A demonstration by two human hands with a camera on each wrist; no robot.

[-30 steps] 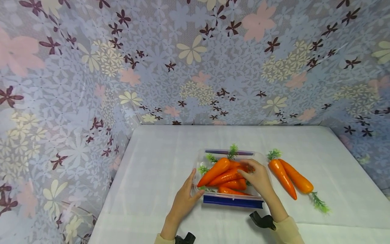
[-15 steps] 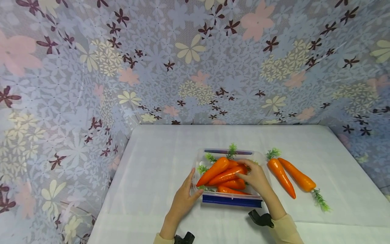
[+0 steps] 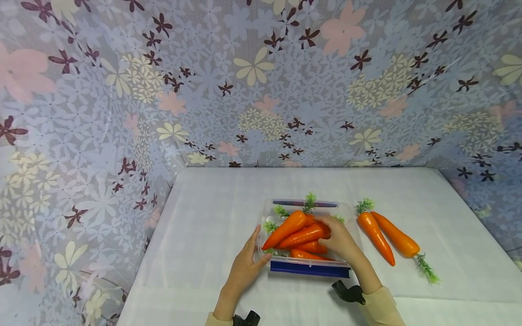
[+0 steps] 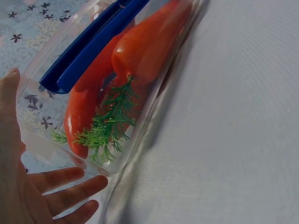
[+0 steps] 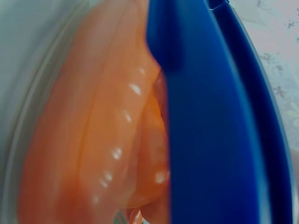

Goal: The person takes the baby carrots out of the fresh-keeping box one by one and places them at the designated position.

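A clear plastic box (image 3: 266, 209) with blue clip flaps holds several orange carrots with green, feathery tops. My left hand (image 3: 244, 265) rests against the box's left end, thumb at the near corner. In the left wrist view its fingers (image 4: 74, 193) lie fairly straight along the clear end wall, beside a green carrot top (image 4: 110, 121). My right hand (image 3: 340, 237) reaches inside at the right, thumb and fingers around the thick end of a carrot (image 3: 303, 236). Its fingertips are partly hidden among the carrots. Up close, the right wrist view shows a blue flap (image 5: 210, 116) and carrots (image 5: 93, 126) through the wall.
Two more carrots lie right of the box, one (image 3: 377, 237) pointing toward me and the other (image 3: 397, 235) turned the opposite way. A white cloth (image 3: 204, 217) covers the table. Flowered fabric (image 3: 261, 90) rises behind and at both sides.
My right hand has settled lower over the carrot, its thumb shifting from the carrot's top to its near side. The left hand holds its place at the box.
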